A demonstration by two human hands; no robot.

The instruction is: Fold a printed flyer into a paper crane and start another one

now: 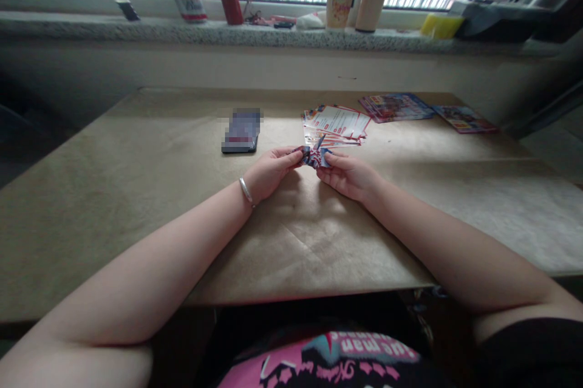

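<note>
A small folded piece of printed paper (314, 156), red, blue and white, is pinched between both hands just above the table (136, 181). My left hand (272, 170), with a silver bracelet on the wrist, grips its left end. My right hand (347, 175) grips its right end with thumb and fingers. Both forearms rest on the brown paper covering the table.
A phone (241, 133) lies left of the hands. A fanned stack of printed leaflets (336, 124) lies just behind them, with more leaflets (395, 106) and one further right (464, 118). The window sill (273, 36) holds cans, a cup and small items.
</note>
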